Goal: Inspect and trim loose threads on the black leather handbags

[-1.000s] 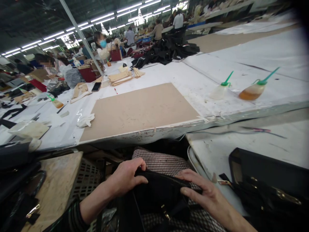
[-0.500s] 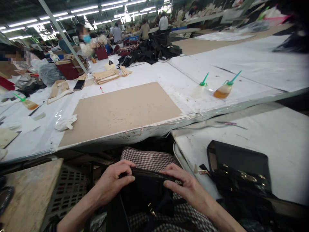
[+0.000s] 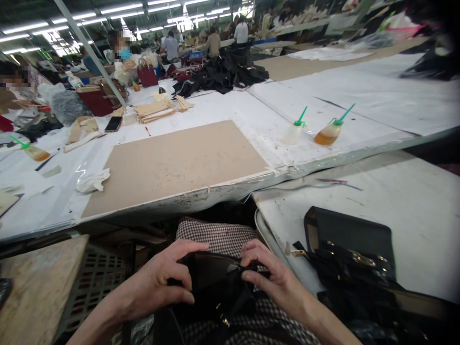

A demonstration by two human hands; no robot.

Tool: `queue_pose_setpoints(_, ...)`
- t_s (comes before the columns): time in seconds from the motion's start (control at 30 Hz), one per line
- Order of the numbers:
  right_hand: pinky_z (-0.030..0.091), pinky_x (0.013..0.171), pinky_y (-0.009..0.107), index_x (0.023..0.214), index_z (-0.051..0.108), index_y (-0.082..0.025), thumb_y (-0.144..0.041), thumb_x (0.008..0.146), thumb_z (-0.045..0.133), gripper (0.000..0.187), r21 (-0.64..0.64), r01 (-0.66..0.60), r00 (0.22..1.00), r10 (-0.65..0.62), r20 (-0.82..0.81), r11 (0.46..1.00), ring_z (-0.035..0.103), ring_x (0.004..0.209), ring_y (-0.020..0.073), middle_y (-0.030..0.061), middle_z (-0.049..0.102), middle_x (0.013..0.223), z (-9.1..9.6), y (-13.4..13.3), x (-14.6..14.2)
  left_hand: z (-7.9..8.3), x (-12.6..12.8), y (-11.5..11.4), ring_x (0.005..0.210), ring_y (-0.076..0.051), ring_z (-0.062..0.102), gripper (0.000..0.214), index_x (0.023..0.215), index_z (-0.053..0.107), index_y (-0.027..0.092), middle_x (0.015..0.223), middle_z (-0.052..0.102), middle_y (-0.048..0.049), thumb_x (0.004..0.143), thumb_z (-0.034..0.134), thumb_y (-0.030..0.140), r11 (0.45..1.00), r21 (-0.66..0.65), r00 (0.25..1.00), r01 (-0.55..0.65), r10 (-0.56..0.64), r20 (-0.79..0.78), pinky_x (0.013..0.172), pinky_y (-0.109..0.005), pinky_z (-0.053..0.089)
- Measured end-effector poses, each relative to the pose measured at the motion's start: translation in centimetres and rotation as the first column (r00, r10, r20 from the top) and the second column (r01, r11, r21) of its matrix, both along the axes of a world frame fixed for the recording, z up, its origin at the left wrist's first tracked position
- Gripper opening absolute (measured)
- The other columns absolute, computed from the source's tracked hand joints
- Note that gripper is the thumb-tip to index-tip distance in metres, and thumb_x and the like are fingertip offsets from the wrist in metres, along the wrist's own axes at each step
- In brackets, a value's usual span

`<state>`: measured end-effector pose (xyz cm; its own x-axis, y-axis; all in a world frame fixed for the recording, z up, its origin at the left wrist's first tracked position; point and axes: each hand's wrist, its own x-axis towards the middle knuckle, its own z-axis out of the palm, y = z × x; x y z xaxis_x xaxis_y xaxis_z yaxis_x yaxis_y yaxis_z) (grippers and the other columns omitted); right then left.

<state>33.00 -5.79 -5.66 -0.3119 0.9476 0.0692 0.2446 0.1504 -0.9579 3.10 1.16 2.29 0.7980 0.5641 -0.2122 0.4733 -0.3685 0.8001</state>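
Note:
A black handbag (image 3: 210, 287) with small gold-coloured fittings lies on my lap over a checked cloth (image 3: 215, 234). Its mouth gapes a little, and a brownish lining shows inside. At the bag's left side is my left hand (image 3: 167, 275), with index finger stretched along the back rim and thumb spread apart in front. My right hand (image 3: 264, 268) pinches the right end of the black rim between thumb and fingers. Part of the bag's lower body is lost in dark shadow.
Beside me on the right, another black bag (image 3: 352, 239) lies on a white table (image 3: 424, 211). Ahead, a brown board (image 3: 179, 163) and bottles with green spouts, including an amber one (image 3: 328, 134), occupy the long table. A plastic crate (image 3: 95, 278) stands left. Several people work farther back.
The bag's mouth has opened and its lining now shows. My left thumb and index finger have spread apart from their pinch on the rim. My right hand's fingers have drawn together on the rim.

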Motion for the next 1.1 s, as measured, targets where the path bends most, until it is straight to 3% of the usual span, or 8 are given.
queue_pose_setpoints(0.23, 0.046, 0.094, 0.03, 0.109, 0.059, -0.028, -0.027, 0.1, 0.053, 0.012, -0.008, -0.174, 0.971, 0.173, 0.168, 0.985, 0.053, 0.105, 0.0171, 0.0028, 0.05, 0.113, 2.5, 0.6, 0.9, 0.5, 0.9, 0.3, 0.133, -0.027, 0.043, 0.009, 0.074, 0.075, 0.023, 0.146, 0.049, -0.0017, 0.08, 0.076, 0.03, 0.994, 0.071, 0.996, 0.087, -0.089, 0.026, 0.111, -0.039, 0.035)
queue_pose_setpoints(0.47, 0.047, 0.096, 0.032, 0.104, 0.06, -0.026, -0.027, 0.094, 0.061, 0.01, 0.055, -0.118, 0.969, 0.103, 0.226, 0.991, 0.052, 0.111, 0.0211, 0.0048, 0.049, 0.12, 3.7, 0.4, -0.3, 0.9, 0.8, 0.0, 0.127, -0.026, 0.047, 0.006, 0.075, 0.074, 0.024, 0.136, 0.055, -0.0033, 0.081, 0.075, 0.026, 1.0, 0.022, 0.998, 0.017, -0.019, 0.062, 0.106, -0.038, 0.041)
queue_pose_setpoints(0.73, 0.048, 0.091, 0.033, 0.098, 0.067, -0.025, -0.026, 0.098, 0.056, 0.011, 0.102, -0.221, 0.915, 0.17, 0.366, 0.97, 0.053, 0.108, 0.021, 0.0055, 0.053, 0.117, 4.4, 0.3, -0.7, 0.8, 0.6, -0.3, 0.123, -0.023, 0.048, 0.008, 0.076, 0.071, 0.022, 0.123, 0.057, -0.0037, 0.083, 0.073, 0.025, 0.999, 0.043, 0.997, 0.021, -0.024, 0.068, 0.104, -0.033, 0.04)
queue_pose_setpoints(0.9, 0.048, 0.091, 0.035, 0.09, 0.068, -0.024, -0.03, 0.101, 0.048, 0.023, 0.09, -0.158, 0.919, 0.113, 0.377, 0.983, 0.054, 0.11, 0.022, 0.0052, 0.057, 0.118, 4.0, 0.1, -1.3, -0.1, 0.6, -1.0, 0.108, -0.018, 0.056, 0.013, 0.075, 0.064, 0.02, 0.119, 0.059, -0.0025, 0.087, 0.068, 0.022, 0.987, 0.014, 0.986, -0.159, 0.158, 0.044, 0.094, -0.027, 0.042)
queue_pose_setpoints(1.1, 0.052, 0.086, 0.036, 0.077, 0.071, -0.024, -0.033, 0.098, 0.052, 0.03, 0.036, 0.114, 0.931, -0.12, 0.344, 0.993, 0.061, 0.103, 0.0236, 0.0057, 0.063, 0.115, 2.1, -0.3, -3.0, -1.8, 1.6, -2.1, 0.108, -0.018, 0.057, 0.019, 0.07, 0.056, 0.019, 0.122, 0.058, -0.0025, 0.089, 0.061, 0.019, 0.895, 0.057, 0.896, -0.443, 0.439, 0.073, 0.093, -0.026, 0.04)
